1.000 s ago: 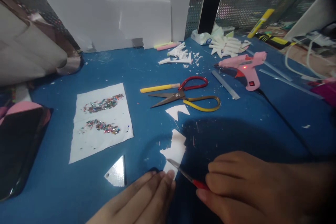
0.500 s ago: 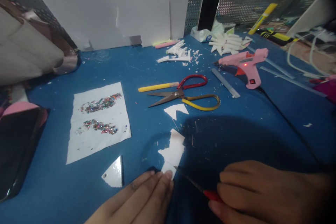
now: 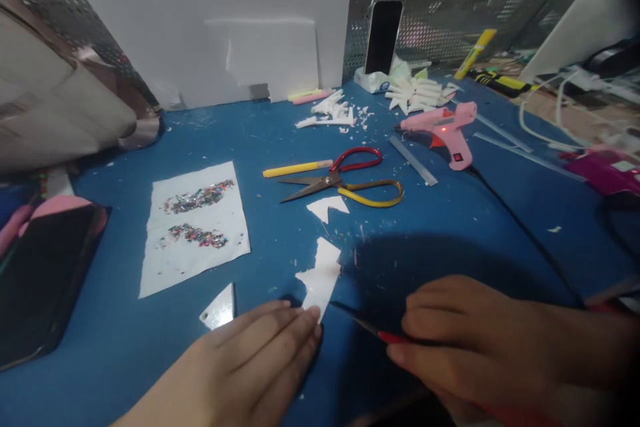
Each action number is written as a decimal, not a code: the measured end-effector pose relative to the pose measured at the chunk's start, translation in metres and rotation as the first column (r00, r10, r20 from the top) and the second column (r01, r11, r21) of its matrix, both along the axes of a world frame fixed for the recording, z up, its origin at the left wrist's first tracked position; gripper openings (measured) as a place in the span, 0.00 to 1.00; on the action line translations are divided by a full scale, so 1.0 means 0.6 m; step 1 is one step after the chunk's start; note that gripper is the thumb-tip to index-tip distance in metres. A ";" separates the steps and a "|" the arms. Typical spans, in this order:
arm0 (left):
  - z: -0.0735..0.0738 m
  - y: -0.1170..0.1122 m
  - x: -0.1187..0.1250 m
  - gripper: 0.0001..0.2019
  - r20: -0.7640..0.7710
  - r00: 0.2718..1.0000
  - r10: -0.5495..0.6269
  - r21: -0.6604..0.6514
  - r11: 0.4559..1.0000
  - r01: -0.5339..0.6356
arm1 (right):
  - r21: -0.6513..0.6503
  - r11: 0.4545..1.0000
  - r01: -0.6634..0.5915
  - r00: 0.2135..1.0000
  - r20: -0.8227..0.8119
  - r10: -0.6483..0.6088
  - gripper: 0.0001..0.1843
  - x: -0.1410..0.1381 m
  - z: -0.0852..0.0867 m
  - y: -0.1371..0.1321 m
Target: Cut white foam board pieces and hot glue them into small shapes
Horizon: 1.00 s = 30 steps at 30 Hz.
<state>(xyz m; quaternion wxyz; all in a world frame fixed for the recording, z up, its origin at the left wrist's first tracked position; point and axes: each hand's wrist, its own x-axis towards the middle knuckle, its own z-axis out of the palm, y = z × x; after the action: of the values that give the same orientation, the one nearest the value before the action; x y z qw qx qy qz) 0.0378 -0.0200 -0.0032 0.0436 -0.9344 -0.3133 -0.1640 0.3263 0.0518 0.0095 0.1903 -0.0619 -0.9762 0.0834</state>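
My left hand (image 3: pixel 245 363) lies flat on the blue table (image 3: pixel 440 227), fingers together and stretched, its fingertips pressing the near end of a jagged white paper piece (image 3: pixel 320 275). My right hand (image 3: pixel 475 340) is closed round a red-handled craft knife (image 3: pixel 367 327). The thin blade points left toward the near end of the paper, just right of my left fingertips. A small white triangular offcut (image 3: pixel 220 307) lies left of my left hand. Another white offcut (image 3: pixel 327 206) lies farther back.
Red-and-yellow scissors (image 3: pixel 350 181) and a yellow pen (image 3: pixel 295 168) lie mid-table. A white sheet with glitter (image 3: pixel 195 230) is at left, a dark phone (image 3: pixel 43 280) at far left. A lit pink glue gun (image 3: pixel 445 130), white scraps (image 3: pixel 423 90) and a propped phone (image 3: pixel 383 37) stand behind.
The knife was drawn back toward me along the paper, then its tip came close to the paper's near end again. My left hand stayed pressed on the paper. The view shifted slightly.
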 end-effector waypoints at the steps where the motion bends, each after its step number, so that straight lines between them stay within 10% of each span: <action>1: 0.005 0.001 0.000 0.16 -0.004 1.000 -0.004 -0.011 1.000 0.004 | -0.002 1.000 -0.018 1.000 -0.019 0.018 0.08 -0.001 0.002 0.004; 22: 0.029 0.017 0.016 0.16 0.147 0.989 -0.016 -0.193 0.980 0.045 | -0.128 0.968 0.217 0.947 -0.211 -0.240 0.12 -0.020 0.016 0.035; 30: 0.008 0.000 0.024 0.15 0.175 0.981 -0.079 -0.081 0.992 0.094 | -0.248 0.949 0.192 0.951 -0.193 -0.243 0.10 -0.038 0.013 0.025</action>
<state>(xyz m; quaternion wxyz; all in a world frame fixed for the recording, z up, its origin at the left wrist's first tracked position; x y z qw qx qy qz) 0.0520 -0.0201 0.0019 -0.0323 -0.9305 -0.2819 -0.2317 0.3034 0.0667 0.0174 0.2973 -0.1814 -0.9202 0.1787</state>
